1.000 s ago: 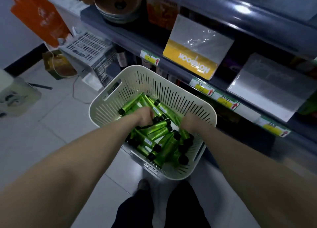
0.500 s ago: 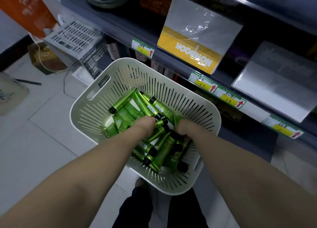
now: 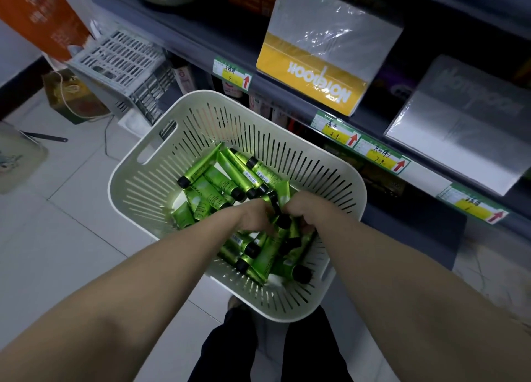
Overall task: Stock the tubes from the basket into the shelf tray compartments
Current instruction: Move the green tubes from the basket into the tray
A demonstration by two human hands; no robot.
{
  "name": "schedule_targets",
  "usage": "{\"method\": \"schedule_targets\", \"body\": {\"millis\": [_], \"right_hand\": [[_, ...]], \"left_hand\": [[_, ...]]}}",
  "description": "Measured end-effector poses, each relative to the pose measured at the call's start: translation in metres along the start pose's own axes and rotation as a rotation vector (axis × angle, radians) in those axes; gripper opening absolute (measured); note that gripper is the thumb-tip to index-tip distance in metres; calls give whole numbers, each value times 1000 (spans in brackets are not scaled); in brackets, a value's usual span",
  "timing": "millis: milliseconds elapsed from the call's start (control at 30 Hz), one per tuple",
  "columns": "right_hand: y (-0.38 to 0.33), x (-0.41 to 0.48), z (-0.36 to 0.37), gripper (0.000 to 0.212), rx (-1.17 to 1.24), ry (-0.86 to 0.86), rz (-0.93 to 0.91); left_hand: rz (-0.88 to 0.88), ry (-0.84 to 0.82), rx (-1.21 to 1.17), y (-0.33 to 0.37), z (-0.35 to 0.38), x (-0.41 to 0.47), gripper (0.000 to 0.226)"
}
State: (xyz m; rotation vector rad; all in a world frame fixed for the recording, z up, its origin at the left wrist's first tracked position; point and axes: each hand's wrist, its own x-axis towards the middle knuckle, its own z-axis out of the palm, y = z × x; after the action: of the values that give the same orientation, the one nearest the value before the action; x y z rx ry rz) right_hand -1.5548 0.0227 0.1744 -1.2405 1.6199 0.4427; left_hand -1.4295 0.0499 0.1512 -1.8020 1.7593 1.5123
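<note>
Tubes (image 3: 212, 186) have shifted in basket (image 3: 135, 177) over tiled floor (image 3: 57, 252).

Both forearms bare, reaching forward and down, converging toward the wrists. Left grip (image 3: 254, 217): back of the hand up, fingers curled down round tubes (image 3: 218, 184). Right grip (image 3: 304, 212): knuckles up, fingers curled round tubes too. The two grips sit just beside each other, nearly touching.
</note>
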Motion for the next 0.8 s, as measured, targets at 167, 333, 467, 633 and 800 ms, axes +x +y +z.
{"method": "schedule_targets", "body": {"millis": [167,333,467,633,800], "right_hand": [[1,-2,-3,29,8,-3,-4],[-12,-22,-17,18,7,32,-65],[-40,-63,-40,12,-107,123,-184],[-81,-139,-80,22,-320,227,-348],[-118,-229,-126,25,-396,478,-517]], "left_hand": [[26,-22,-78,15,12,3,29],[-42,-112,-68,21,-18,-15,12],[-74,-63,-114,28,-57,-38,12],[-115,5,-204,42,-109,-85,14],[-98,-110,-471,60,-157,-136,18]]}}
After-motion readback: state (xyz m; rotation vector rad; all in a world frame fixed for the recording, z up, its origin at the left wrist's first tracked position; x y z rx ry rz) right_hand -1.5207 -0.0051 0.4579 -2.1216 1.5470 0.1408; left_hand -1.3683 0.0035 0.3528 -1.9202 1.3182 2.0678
